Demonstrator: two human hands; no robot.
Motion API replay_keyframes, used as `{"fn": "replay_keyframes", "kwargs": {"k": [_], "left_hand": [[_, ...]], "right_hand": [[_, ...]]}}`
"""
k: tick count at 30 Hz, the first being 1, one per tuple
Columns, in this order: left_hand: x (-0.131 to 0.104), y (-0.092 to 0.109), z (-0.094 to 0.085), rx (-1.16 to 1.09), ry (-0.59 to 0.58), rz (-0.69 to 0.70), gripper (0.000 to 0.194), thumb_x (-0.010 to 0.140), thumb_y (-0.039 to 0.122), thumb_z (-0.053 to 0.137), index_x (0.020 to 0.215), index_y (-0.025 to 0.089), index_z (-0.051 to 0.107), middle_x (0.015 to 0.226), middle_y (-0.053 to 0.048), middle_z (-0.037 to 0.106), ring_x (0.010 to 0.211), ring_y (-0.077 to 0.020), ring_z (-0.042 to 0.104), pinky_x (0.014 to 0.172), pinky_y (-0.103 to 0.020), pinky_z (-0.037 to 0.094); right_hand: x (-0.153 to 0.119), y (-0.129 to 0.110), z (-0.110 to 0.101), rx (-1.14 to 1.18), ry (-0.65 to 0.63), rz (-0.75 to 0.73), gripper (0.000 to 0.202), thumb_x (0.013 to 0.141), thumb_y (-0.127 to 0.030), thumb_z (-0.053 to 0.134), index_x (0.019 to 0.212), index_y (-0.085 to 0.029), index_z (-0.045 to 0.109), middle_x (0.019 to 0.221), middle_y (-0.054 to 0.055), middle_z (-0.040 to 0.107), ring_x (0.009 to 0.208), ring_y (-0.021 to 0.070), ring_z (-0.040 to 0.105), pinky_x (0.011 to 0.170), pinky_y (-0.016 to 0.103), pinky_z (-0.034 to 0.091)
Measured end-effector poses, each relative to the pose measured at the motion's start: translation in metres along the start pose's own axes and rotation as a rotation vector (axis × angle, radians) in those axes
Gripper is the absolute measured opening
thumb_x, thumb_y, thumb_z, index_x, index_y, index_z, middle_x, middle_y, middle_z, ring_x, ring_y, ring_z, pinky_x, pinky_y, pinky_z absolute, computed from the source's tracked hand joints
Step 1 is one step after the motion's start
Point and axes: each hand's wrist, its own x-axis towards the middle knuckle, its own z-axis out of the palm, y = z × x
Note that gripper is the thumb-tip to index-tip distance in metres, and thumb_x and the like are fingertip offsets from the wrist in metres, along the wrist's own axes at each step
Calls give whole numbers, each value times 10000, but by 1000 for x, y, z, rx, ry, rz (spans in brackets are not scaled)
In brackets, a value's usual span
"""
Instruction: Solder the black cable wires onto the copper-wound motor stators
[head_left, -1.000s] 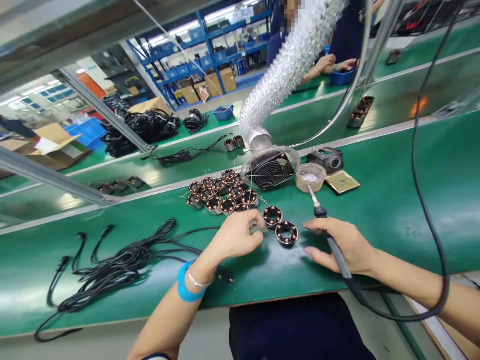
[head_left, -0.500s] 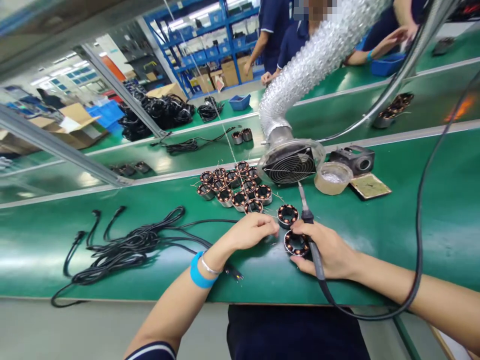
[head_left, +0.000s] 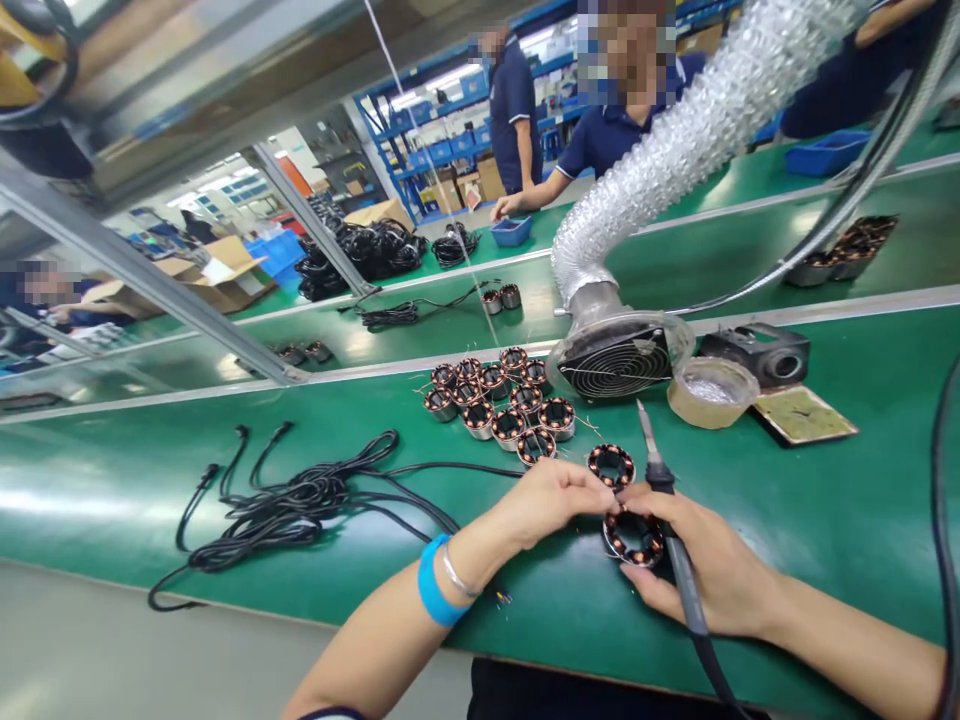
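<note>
My right hand (head_left: 712,560) grips a copper-wound stator ring (head_left: 632,537) between thumb and fingers, with a soldering iron (head_left: 684,575) lying across the same hand, tip pointing away from me. My left hand (head_left: 551,500) is pinched at the ring's upper left edge; what its fingertips hold is too small to make out. Just beyond sits a second ring (head_left: 610,466). Several more stators (head_left: 508,428) stand grouped to the left of it. Black cables (head_left: 289,500) lie coiled on the left, with bare coloured wire ends (head_left: 502,598) near my left wrist.
A fume extractor (head_left: 619,360) on a silver duct stands behind the rings. To its right are a tape roll (head_left: 712,390), a black holder (head_left: 757,352) and a sponge tray (head_left: 804,414). People work beyond the metal-edged green partition.
My left hand has moved right to the held ring and its fingertips now meet the ring's edge. The view has shifted, so the bench items appear further right or lower.
</note>
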Motion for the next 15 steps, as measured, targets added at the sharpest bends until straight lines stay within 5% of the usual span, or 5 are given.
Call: {"fn": "replay_keyframes", "kwargs": {"k": [5,10,15], "left_hand": [[-28,-1,-16,471,-35,30,350,673,462,833,744,135,733,531,51,522,531,-76,345,534,-227,284],[-22,-8,-11,246,-32,56,475,730,585,734,763,111,747,707,-36,662,640,-120,491,636,-248,388],[-15,-10,-2,115,-39,51,640,628,727,771,807,113,760,580,35,525,583,-98,393,603,-245,332]], "right_hand": [[-6,0,4,-62,30,19,379,899,-231,576,1262,-160,489,1092,130,701,974,223,732,809,294,637],[-8,2,6,-58,28,25,364,907,-216,572,1260,-159,503,1130,128,696,1020,213,728,863,263,625],[-10,6,6,-76,33,29,372,921,-254,593,1269,-157,506,1132,130,698,1013,211,733,878,253,621]]}}
